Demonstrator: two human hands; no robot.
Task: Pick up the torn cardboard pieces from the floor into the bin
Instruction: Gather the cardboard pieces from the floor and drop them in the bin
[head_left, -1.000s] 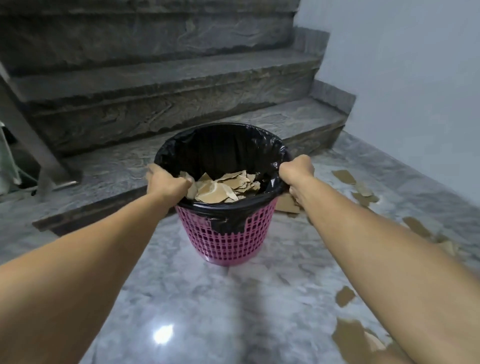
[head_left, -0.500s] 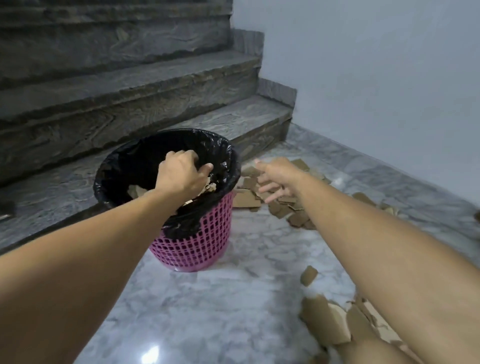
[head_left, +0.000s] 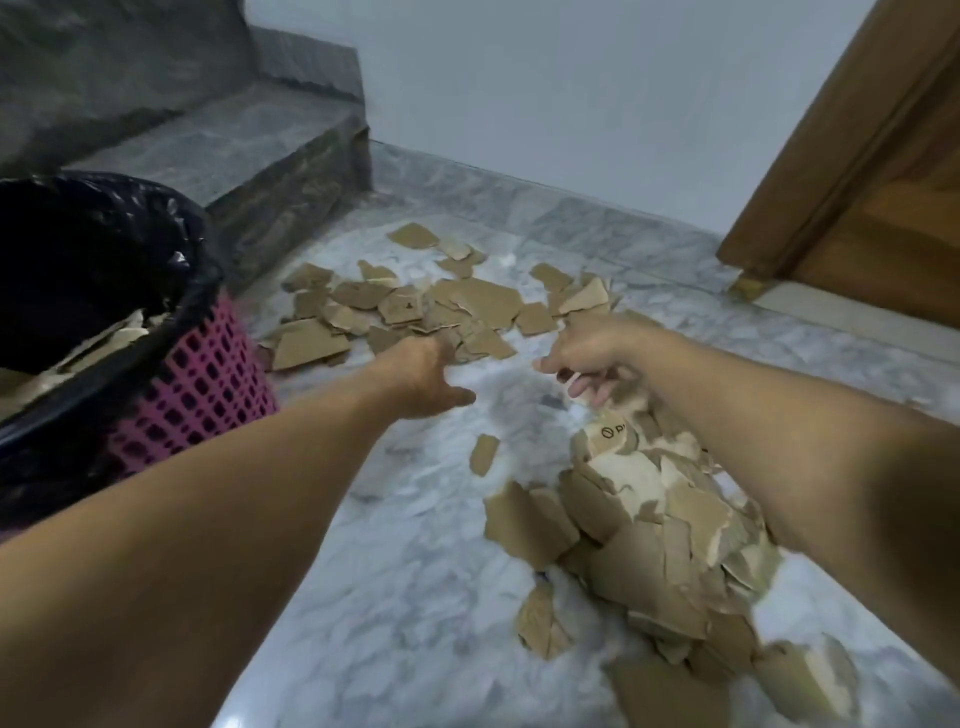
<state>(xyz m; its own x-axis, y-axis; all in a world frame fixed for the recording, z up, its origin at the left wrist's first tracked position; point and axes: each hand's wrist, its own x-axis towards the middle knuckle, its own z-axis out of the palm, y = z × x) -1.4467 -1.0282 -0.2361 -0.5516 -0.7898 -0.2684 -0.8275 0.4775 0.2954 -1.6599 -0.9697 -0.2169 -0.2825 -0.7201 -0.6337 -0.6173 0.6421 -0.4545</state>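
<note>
Cardboard pieces (head_left: 415, 306) lie scattered across the marble floor (head_left: 395, 597) in two main clusters: a far spread close to the foot of the stair step (head_left: 291, 171), and a thicker heap (head_left: 665, 530) nearer the person, under the right forearm. The bin (head_left: 208, 374), pink mesh with a black liner (head_left: 93, 249), stands at the left and already holds some scraps. Both hands are empty and reaching toward the far spread: the left hand (head_left: 423, 376) hovers at its near edge with fingers loosely spread, the right hand (head_left: 592, 358) hangs beside it, fingers (head_left: 584, 387) curled downward and open. This looks like the gathering step, with much cardboard left. The next move likely calls for lowering both hands, raking pieces together into a bundle, and carrying it left over the bin's rim without shedding thin scraps.
</note>
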